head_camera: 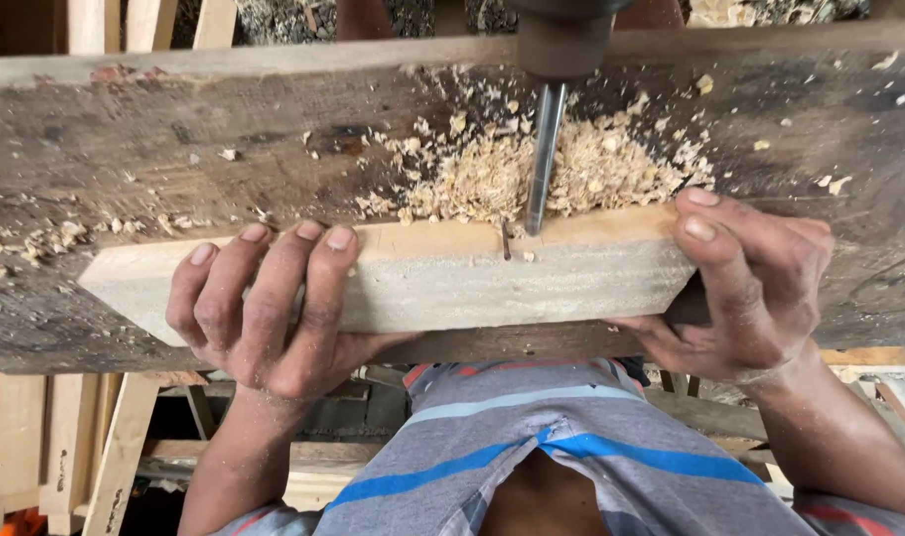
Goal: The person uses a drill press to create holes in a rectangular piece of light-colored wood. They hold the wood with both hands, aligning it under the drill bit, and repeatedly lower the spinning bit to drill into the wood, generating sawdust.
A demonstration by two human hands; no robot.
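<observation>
Fingers (264, 288) of left hand (259, 318) and right hand (745, 288) clamping pale wood block (393, 278) on desk (125, 149), drill bit (544, 159) boring at twelve o'clock edge; worth gripping firmly, staying clear of bit, amid shavings (532, 169).

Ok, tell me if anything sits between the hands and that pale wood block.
Nothing visible does. The left hand and the right hand both grip the pale wood block directly, fingers on its top edge. The drill bit meets the block between them, clear of both.
</observation>
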